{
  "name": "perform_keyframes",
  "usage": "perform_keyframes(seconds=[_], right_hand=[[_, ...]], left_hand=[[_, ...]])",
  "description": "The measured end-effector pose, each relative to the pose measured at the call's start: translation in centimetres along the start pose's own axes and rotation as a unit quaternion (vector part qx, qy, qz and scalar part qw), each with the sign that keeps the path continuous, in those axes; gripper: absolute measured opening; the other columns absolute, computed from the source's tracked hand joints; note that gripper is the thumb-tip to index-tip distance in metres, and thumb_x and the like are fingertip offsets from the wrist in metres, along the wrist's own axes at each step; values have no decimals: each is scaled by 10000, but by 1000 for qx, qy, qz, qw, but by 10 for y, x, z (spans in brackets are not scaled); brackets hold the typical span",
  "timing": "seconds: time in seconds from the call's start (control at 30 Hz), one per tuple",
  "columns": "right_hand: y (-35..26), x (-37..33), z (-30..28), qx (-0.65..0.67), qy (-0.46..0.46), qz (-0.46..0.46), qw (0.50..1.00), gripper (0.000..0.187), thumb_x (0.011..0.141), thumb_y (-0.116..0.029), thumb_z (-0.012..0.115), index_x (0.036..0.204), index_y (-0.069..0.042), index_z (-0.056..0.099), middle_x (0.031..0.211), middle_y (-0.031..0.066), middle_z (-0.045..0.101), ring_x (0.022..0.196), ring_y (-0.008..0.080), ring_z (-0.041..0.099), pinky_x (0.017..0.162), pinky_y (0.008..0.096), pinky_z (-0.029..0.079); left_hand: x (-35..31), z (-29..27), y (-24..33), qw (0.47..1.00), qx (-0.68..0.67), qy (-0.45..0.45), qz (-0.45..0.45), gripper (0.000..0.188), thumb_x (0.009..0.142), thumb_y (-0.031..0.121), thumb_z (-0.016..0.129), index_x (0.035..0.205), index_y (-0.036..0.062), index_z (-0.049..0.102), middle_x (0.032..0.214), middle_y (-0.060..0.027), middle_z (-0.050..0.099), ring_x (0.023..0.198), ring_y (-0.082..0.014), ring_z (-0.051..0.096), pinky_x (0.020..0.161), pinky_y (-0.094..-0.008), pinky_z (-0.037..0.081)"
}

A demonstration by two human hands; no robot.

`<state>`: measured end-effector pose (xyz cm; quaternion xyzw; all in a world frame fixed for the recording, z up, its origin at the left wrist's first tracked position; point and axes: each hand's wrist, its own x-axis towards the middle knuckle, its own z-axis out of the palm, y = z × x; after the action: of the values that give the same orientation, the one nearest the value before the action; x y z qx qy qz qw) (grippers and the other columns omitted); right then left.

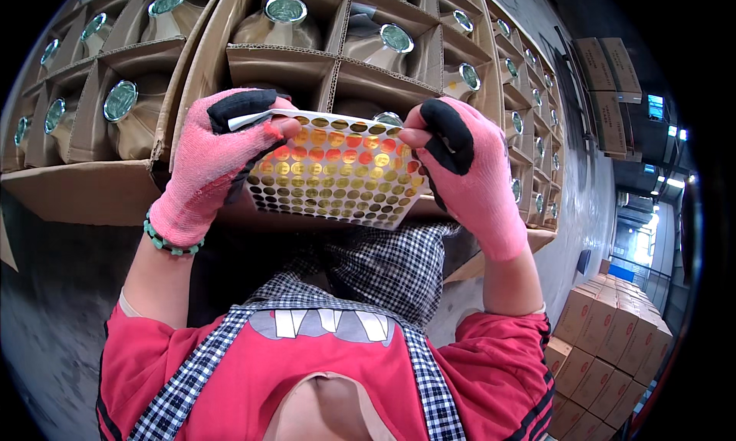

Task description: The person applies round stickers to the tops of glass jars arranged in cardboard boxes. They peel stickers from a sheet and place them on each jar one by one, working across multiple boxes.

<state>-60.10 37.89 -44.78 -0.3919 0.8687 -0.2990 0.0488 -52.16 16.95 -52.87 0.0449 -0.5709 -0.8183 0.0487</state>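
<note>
A white sheet with rows of round gold stickers [330, 177] is stretched between my two hands. My left hand [218, 154], in a pink glove with black finger parts, pinches its upper left corner, where a strip of white paper sticks up. At the upper right corner, my right hand [468, 161], gloved the same way, grips the edge between thumb and fingers. Just beyond the sheet stands an open carton [230, 62] with cardboard dividers, holding glass vessels with silvery round mouths [285, 10]. The sheet hides part of the nearest compartments.
More divided cartons of the same vessels stand to the left [84, 169] and to the right [529, 119]. Closed brown boxes [613, 326] are stacked at the lower right, and others [609, 69] at the upper right. A grey floor [61, 288] shows around them.
</note>
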Motion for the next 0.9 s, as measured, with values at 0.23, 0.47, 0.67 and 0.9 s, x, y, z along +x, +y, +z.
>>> perform_keyframes(seconds=[0.23,0.47,0.67,0.9], right_hand=[[4,-9,-2,-33,61,-87,994,172,633,-53,646,774,-50,547,708,77,553,687,276,553,638,341,446],[22,-12,-3,-83,97,-195,972,229,569,-41,644,773,-84,549,778,68,550,756,266,548,685,353,435],[41,-15,-2,-84,68,-269,957,242,598,-112,584,834,-71,549,841,72,539,793,263,540,703,362,438],[55,2,-9,21,49,-273,960,290,582,-73,610,859,-52,525,840,74,534,787,258,531,718,348,419]], left_hand=[[-1,7,2,999,6,38,-21,199,700,75,687,867,-6,614,800,-32,615,718,-74,567,659,-198,465],[-8,17,7,997,19,64,-33,172,712,68,671,856,-6,611,777,-16,602,701,-63,550,646,-193,450],[-24,31,4,988,16,137,-76,170,720,99,668,839,-5,603,725,-7,578,650,-58,529,607,-182,424],[-32,55,19,975,60,198,-84,171,745,166,620,809,9,592,693,27,534,612,-21,464,561,-153,358]])
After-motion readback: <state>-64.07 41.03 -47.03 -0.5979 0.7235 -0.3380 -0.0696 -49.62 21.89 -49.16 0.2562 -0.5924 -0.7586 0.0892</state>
